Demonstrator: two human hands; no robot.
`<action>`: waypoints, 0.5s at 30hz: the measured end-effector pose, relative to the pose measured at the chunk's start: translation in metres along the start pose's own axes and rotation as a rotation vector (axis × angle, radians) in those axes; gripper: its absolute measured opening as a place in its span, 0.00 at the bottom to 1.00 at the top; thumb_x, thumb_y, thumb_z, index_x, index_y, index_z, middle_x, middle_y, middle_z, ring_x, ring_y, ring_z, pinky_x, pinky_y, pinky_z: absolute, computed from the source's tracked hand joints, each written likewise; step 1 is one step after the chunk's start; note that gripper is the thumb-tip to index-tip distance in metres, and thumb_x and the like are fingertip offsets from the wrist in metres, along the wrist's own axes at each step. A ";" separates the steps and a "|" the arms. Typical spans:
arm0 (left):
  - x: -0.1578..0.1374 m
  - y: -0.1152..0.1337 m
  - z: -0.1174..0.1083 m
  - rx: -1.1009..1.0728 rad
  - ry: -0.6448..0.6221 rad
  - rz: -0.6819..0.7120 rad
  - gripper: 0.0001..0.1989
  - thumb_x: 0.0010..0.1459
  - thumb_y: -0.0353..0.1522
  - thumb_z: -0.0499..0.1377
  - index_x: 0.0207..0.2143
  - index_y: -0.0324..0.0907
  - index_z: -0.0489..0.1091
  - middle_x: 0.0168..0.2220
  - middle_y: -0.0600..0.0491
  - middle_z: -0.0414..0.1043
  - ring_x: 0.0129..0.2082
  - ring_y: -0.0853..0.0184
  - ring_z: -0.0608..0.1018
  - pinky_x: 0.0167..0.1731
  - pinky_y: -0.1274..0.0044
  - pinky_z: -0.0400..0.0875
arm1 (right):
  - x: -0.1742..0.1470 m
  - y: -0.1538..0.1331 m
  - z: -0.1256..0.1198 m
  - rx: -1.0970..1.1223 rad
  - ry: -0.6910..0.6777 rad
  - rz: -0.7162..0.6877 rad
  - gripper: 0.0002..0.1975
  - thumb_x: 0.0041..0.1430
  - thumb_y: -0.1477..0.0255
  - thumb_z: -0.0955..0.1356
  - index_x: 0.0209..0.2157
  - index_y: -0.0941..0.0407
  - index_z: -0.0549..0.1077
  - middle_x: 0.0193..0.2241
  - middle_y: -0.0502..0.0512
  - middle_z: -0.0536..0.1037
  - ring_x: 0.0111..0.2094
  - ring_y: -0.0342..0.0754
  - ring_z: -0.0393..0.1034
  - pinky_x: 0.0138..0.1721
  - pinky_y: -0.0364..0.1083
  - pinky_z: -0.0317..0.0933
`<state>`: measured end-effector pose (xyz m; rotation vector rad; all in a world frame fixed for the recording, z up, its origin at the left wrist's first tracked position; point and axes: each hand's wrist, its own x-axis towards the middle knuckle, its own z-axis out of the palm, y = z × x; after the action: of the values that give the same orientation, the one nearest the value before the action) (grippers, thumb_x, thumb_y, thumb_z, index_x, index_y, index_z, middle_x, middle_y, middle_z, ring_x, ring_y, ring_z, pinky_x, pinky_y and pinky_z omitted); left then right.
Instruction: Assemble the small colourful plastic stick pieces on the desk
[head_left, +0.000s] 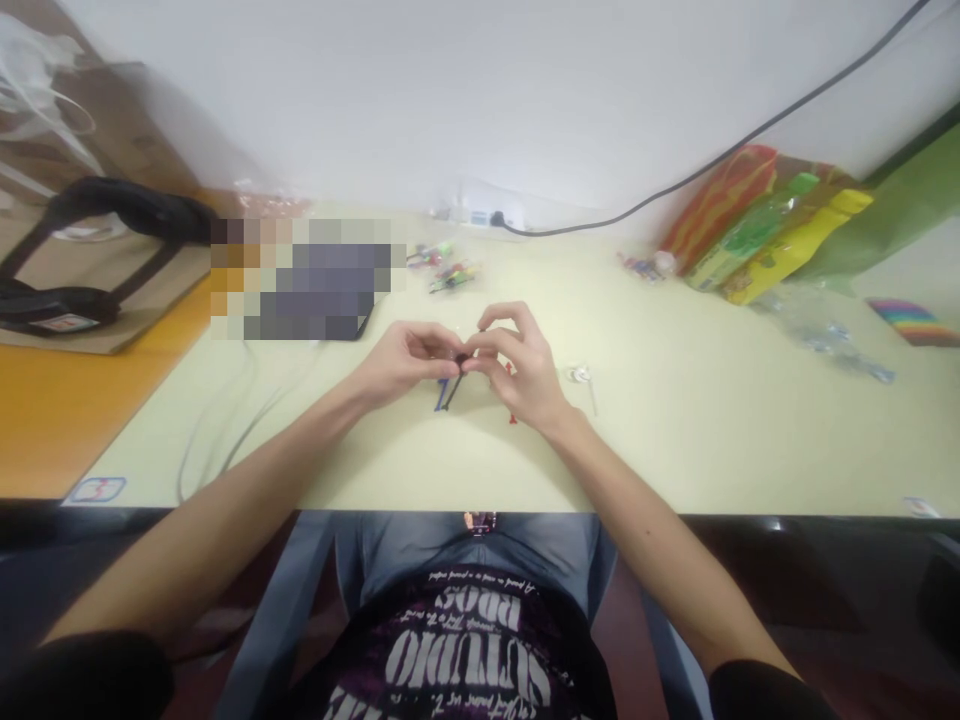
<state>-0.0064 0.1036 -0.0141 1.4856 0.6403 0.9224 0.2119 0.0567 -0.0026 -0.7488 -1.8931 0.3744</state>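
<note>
Over the middle of the pale table, both hands meet at a small black piece (pixel 462 362) with a thin black stick pointing down toward the tabletop. My left hand (pixel 412 355) pinches it from the left with thumb and fingers. From the other side, my right hand (pixel 517 360) closes its thumb and fingertips on the same piece; the fingers partly hide it. Just below the fingertips is a thin blue piece (pixel 441 396). A red piece (pixel 513 418) lies partly hidden beneath my right hand. To the right sits a small white piece with a thin stick (pixel 582 375).
A dark tablet-like object (pixel 307 290), blurred out, lies at the back left. Small colourful packets (pixel 450 275) are behind my hands. Bottles (pixel 757 235) and crumpled plastic (pixel 817 330) stand or lie at right. A black cable (pixel 622 218) runs along the wall.
</note>
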 end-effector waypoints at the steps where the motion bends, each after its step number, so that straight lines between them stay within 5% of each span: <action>1: 0.000 0.000 0.000 0.004 0.001 0.005 0.19 0.47 0.39 0.79 0.40 0.42 0.83 0.36 0.47 0.83 0.34 0.63 0.83 0.36 0.73 0.79 | 0.000 0.000 0.000 0.007 0.008 -0.006 0.06 0.73 0.67 0.67 0.44 0.52 0.75 0.49 0.58 0.67 0.34 0.44 0.73 0.41 0.52 0.74; 9: 0.002 0.010 0.002 0.174 0.164 0.135 0.20 0.46 0.40 0.79 0.40 0.41 0.83 0.41 0.44 0.83 0.41 0.59 0.83 0.44 0.70 0.80 | 0.002 0.003 -0.011 -0.108 0.039 0.048 0.12 0.73 0.58 0.67 0.46 0.51 0.75 0.49 0.58 0.68 0.31 0.43 0.69 0.38 0.51 0.73; 15: 0.003 0.012 -0.002 0.299 0.303 0.219 0.17 0.52 0.40 0.75 0.42 0.43 0.81 0.43 0.47 0.82 0.45 0.60 0.82 0.52 0.68 0.76 | 0.003 0.007 -0.042 -0.188 0.122 -0.005 0.09 0.73 0.65 0.67 0.38 0.53 0.75 0.38 0.56 0.73 0.34 0.48 0.69 0.37 0.51 0.66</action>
<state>-0.0080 0.1062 -0.0016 1.7208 0.8783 1.2798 0.2505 0.0609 0.0139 -0.8717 -1.8310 0.1447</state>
